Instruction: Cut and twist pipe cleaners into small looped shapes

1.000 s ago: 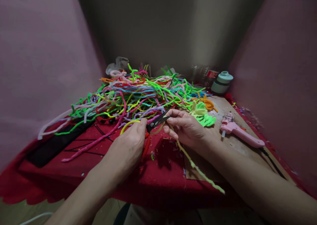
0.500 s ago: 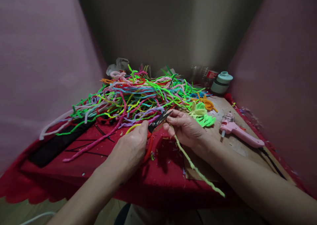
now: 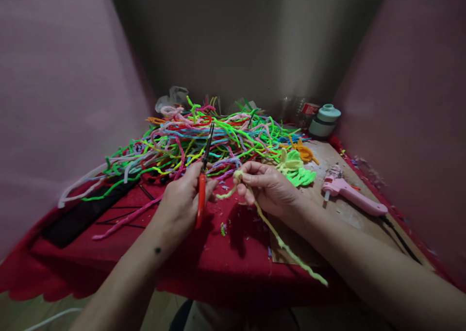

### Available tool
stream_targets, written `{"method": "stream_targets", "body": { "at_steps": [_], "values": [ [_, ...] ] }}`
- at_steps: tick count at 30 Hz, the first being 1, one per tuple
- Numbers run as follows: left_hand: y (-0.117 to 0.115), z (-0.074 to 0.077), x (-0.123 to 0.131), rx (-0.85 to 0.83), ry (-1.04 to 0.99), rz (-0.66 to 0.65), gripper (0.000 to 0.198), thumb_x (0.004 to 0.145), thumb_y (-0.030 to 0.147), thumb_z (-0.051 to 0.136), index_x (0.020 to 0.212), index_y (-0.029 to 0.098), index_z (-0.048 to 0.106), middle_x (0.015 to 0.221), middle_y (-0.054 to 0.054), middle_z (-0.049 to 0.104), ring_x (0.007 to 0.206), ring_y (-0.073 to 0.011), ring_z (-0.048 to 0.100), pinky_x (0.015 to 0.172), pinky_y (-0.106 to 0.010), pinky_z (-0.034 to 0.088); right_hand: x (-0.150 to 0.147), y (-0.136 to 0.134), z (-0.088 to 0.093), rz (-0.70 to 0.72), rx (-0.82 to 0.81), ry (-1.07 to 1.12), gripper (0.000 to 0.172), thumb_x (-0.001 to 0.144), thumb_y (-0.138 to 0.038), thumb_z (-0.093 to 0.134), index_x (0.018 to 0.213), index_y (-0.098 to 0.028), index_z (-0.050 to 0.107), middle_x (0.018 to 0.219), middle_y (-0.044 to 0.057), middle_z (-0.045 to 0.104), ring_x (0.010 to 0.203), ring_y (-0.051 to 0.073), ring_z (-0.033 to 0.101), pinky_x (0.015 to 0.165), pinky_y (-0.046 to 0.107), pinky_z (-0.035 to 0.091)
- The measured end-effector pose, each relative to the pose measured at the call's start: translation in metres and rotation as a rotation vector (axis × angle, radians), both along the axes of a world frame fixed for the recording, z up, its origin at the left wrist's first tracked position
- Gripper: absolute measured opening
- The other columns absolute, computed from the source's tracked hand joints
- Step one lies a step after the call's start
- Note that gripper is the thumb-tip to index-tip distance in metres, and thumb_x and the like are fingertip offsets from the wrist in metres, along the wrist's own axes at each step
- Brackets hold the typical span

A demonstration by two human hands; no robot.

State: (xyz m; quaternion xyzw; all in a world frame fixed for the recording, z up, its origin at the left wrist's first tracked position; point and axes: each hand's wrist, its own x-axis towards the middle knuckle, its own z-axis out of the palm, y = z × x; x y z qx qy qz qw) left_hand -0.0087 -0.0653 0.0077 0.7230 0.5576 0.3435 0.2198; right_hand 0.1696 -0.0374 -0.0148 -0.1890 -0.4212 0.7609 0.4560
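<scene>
Red-handled scissors point(image 3: 201, 195) are in my left hand point(image 3: 185, 195), their dark blades together and pointing up and away over the pile. My right hand point(image 3: 267, 185) pinches a pale yellow pipe cleaner point(image 3: 282, 243) between thumb and fingers. A small coil of it shows at the fingertips, one short end curves toward my left hand, and a long fuzzy tail hangs down to the right. Behind both hands lies a large heap of many-coloured pipe cleaners point(image 3: 218, 132).
Yellow and green leaf-like pieces point(image 3: 296, 168) lie on a board point(image 3: 349, 209) at the right, beside a pink glue gun point(image 3: 353, 197). Farther back are a teal jar point(image 3: 324, 122) and a plastic bottle point(image 3: 306, 110). A black strip point(image 3: 83, 217) lies left on the red cloth point(image 3: 233, 263).
My left hand has moved left with the scissors, which have swung upright away from my right fingertips. The pale yellow coil and short end now show. My right hand has hardly moved.
</scene>
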Motion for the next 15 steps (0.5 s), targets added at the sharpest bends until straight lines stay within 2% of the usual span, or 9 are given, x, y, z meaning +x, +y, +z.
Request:
{"method": "stream_targets", "body": {
  "at_steps": [4,6,11,15],
  "values": [
    [0.007,0.008,0.007,-0.162,-0.436,-0.137,0.036,0.074,0.032,0.062,0.107,0.019,0.053,0.085,-0.003,0.065,0.074,-0.0170,0.062,0.065,-0.025,0.048,0.001,-0.002,0.002,-0.047,0.020,0.000,0.010,0.066,-0.015,0.067,0.069,-0.014,0.058,0.065,0.002,0.062,0.047,0.006,0.050,0.037,0.015,0.030],
    [0.009,0.008,0.011,-0.242,-0.573,-0.205,0.037,0.073,0.028,0.063,0.107,0.018,0.054,0.092,-0.005,0.066,0.082,-0.0184,0.063,0.074,-0.027,0.049,0.001,-0.003,0.003,-0.079,0.004,-0.007,0.011,0.065,-0.014,0.069,0.068,-0.014,0.059,0.065,0.000,0.059,0.049,0.005,0.046,0.037,0.014,0.028],
    [0.009,0.003,0.011,-0.360,-0.670,-0.229,0.035,0.067,0.022,0.069,0.100,0.017,0.058,0.081,-0.002,0.065,0.074,-0.0154,0.061,0.071,-0.025,0.047,0.002,-0.003,0.005,-0.114,-0.020,-0.021,0.009,0.064,-0.014,0.070,0.067,-0.014,0.061,0.059,-0.003,0.055,0.048,0.004,0.042,0.044,0.016,0.031],
    [0.008,-0.001,0.005,-0.435,-0.701,-0.223,0.033,0.066,0.024,0.070,0.096,0.017,0.058,0.072,0.000,0.062,0.060,-0.0112,0.056,0.058,-0.022,0.044,0.004,-0.003,0.010,-0.125,-0.069,-0.048,0.010,0.059,-0.011,0.070,0.065,-0.013,0.063,0.063,-0.001,0.058,0.054,0.005,0.049,0.048,0.017,0.033]
  ]
}}
